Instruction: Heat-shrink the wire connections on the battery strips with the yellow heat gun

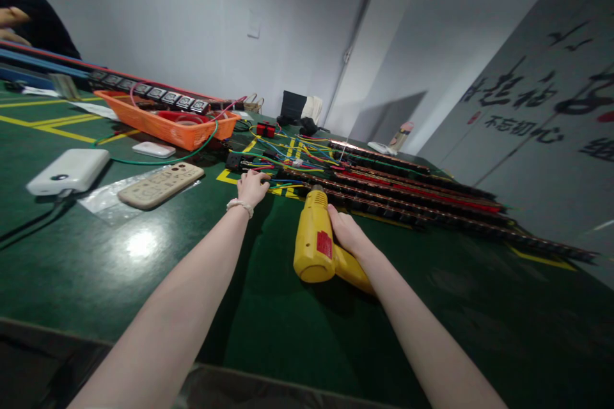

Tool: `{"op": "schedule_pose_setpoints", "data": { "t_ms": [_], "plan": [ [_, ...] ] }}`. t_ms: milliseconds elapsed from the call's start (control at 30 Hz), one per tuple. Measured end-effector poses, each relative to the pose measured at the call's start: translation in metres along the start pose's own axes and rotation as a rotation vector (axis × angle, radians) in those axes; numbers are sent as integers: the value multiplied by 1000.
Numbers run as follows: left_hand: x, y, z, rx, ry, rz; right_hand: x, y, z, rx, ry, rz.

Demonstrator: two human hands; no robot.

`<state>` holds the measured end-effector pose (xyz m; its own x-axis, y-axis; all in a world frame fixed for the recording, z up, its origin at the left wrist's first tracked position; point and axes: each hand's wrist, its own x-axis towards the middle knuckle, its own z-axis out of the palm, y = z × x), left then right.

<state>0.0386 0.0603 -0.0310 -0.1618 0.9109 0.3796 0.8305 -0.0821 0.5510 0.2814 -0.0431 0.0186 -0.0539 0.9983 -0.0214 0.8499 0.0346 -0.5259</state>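
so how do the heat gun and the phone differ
Colour: the heat gun is yellow with a red label; the phone is beige and patterned. Shape: the heat gun is bulky, with a handle; the phone is a flat slab. State: the right hand holds the heat gun; the phone lies on a plastic bag. Shared: the left hand is on neither.

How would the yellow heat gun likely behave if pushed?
The yellow heat gun is probably rigid, given its hard-looking shell. Its rounded body could rock, though the angled handle would likely stop a full roll.
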Motion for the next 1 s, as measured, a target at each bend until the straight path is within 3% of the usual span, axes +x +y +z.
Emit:
{"op": "schedule_pose_setpoints", "data": {
  "t_ms": [467,1000],
  "plan": [
    [2,-3,8,-20,-83,133,1,-1,1,-85,5,-14],
    [-3,11,5,-290,-251,309,-4,-2,3,-78,11,-97]
  ]
}}
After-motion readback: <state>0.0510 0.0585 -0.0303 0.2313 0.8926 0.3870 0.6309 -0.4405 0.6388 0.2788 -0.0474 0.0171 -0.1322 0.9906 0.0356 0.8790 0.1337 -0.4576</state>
